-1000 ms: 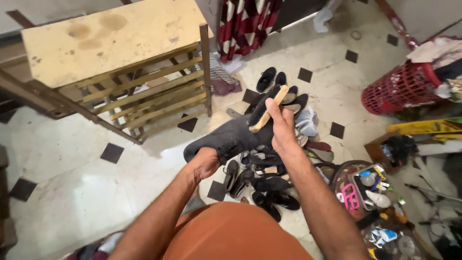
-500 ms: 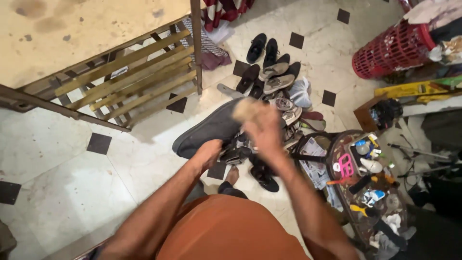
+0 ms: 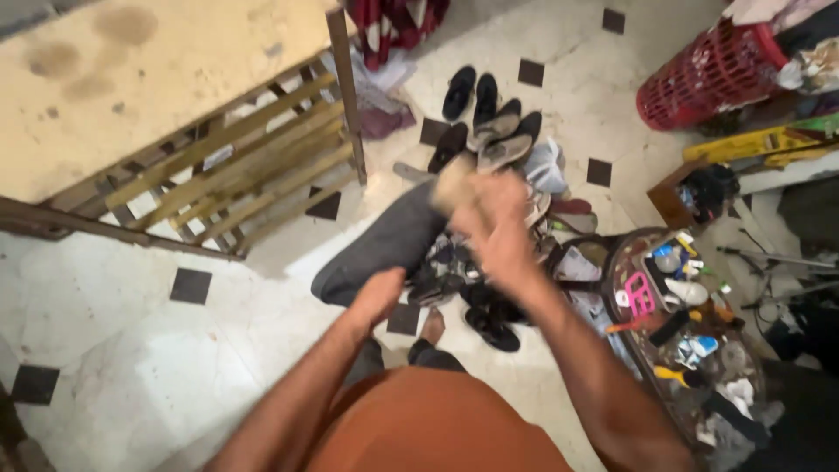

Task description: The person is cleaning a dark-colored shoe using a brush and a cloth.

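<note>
- The left hand (image 3: 377,295) grips the heel end of a grey shoe (image 3: 384,247), held up over the floor (image 3: 131,367) with its toe pointing away and to the left.
- The right hand (image 3: 498,229) is clenched round a wooden brush (image 3: 453,182); both are blurred, the brush at the shoe's upper.
- The shoe looks light, with a soft, matte upper, probably suede or cloth, that would give under the fingers; the sole and heel should be the stiff parts, so the heel is the firm place to hold it.
- The brush looks rigid and light, and its wooden back seems the natural grip.
- Below lies a heap of shoes (image 3: 489,140); a round tray (image 3: 625,262) of small items sits to the right, and a wooden rack (image 3: 236,166) is upper left.
</note>
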